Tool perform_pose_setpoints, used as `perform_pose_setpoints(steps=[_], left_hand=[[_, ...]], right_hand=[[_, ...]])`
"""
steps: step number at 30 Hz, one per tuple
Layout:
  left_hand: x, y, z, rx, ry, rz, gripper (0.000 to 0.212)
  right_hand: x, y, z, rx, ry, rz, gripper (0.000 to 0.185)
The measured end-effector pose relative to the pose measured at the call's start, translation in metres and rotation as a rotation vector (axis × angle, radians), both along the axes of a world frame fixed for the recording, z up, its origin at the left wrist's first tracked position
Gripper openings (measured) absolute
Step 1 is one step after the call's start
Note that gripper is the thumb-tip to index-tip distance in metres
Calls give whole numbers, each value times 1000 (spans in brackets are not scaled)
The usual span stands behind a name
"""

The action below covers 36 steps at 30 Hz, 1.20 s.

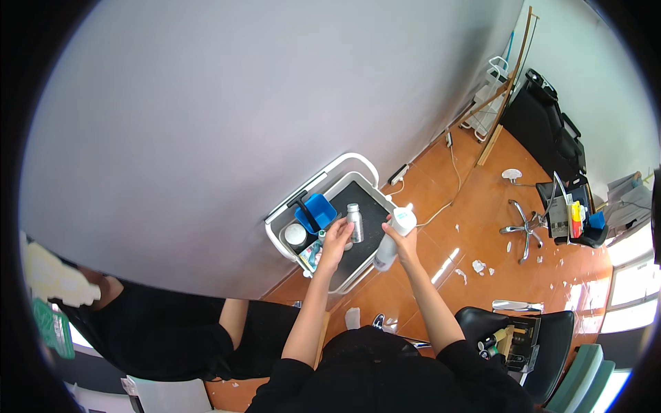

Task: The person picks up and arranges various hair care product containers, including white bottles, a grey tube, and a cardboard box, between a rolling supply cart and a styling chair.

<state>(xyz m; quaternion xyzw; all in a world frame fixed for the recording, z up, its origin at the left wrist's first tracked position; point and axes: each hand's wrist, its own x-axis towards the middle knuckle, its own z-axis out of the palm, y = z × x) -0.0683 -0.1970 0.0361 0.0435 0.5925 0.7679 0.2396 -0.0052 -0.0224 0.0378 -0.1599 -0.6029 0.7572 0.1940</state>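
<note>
My left hand [336, 238] holds a small silver bottle with a screw cap [355, 223] upright over the dark tray of a white trolley [375, 172]. To its right, my right hand [403, 241] grips a larger white bottle [386, 251] with a broad white top, tilted at the tray's right edge. The two bottles are apart. Left of my left hand, a blue plastic bin with a black handle [321, 210] stands in the tray, beside a round container with a white lid [295, 234]. A colourful packet [311, 254] lies below them, partly hidden by my left hand.
A pale wall [206, 129] rises behind the trolley. A person in black [170, 330] is at the lower left. A power strip [398, 174] with a cable lies on the tiled floor. Black chairs holding items [555, 356] stand at right, with paper scraps [478, 266] on the floor.
</note>
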Motion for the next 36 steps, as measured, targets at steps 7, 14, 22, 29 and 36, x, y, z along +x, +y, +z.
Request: perform_pose_setpoints(steps=[7,14,22,29,36], left_hand=[[-7,-17,-30,15,-49,-8,45],[-5,-33,-58,-6,-68,3,47],[2,-20,-52,30,-35,-27,45],[21,13,-35,101,39,-31,39],[90,98,-16,56,21,-257,41]], right_hand=[[-66,-2,-90,299,34,-175,42],[-71,-20,-123,474,-107,-98,43],[-56,-18,-134,509,-125,5,66],[13,-4,-96,409,-168,-39,70],[144,40,-21,388,-95,-239,45]])
